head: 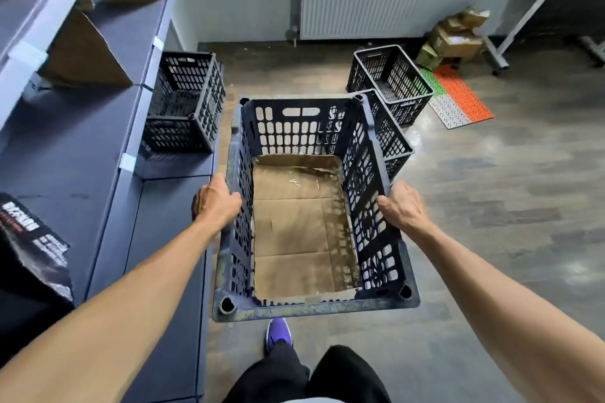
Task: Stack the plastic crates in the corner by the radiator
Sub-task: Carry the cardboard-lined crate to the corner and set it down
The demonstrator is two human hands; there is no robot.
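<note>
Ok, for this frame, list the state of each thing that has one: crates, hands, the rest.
Held crate: upright, lifted, cardboard-lined, otherwise empty.
Left hand: closed on the crate's left rim.
Right hand: closed on the crate's right rim.
Left crate: upright, empty, beside the shelving.
Far crate: upright on the floor, empty.
Middle crate: partly hidden behind the held crate.

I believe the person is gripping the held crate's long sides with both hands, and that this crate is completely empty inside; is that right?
Not quite: the held crate is not empty; a cardboard sheet lines its bottom, as the head view shows. The left hand and right hand do grip its long sides.
</note>
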